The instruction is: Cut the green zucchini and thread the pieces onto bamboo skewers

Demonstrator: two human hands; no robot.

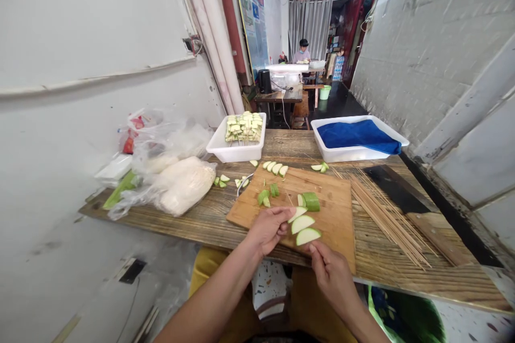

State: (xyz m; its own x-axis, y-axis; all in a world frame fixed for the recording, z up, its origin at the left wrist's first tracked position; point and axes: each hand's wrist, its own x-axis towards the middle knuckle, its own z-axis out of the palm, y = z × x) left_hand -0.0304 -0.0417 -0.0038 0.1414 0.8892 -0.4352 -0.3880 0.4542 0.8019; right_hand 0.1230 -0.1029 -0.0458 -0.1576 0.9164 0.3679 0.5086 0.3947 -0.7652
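My left hand (pixel 269 229) pinches the topmost of three pale half-moon zucchini slices (pixel 302 223), which are lined up on a thin bamboo skewer. The skewer's point shows just above that slice. Below the lowest slice, my right hand (pixel 330 268) is closed on the skewer's lower end, mostly hidden in the fingers. Both hands are over the near edge of a wooden cutting board (pixel 336 198). Behind the slices on the board lies a cut zucchini chunk (pixel 311 201). Smaller green pieces (pixel 263 196) and a row of slices (pixel 276 168) sit farther left.
Loose bamboo skewers (pixel 386 220) and a cleaver (pixel 398 193) lie right of the board. Behind stand a white tub (pixel 235 155) of filled skewers and another tub (pixel 354 156) with blue cloth. Plastic bags (pixel 181 187) are left. A lined bin (pixel 418 316) is below right; a person (pixel 301 52) sits far back.
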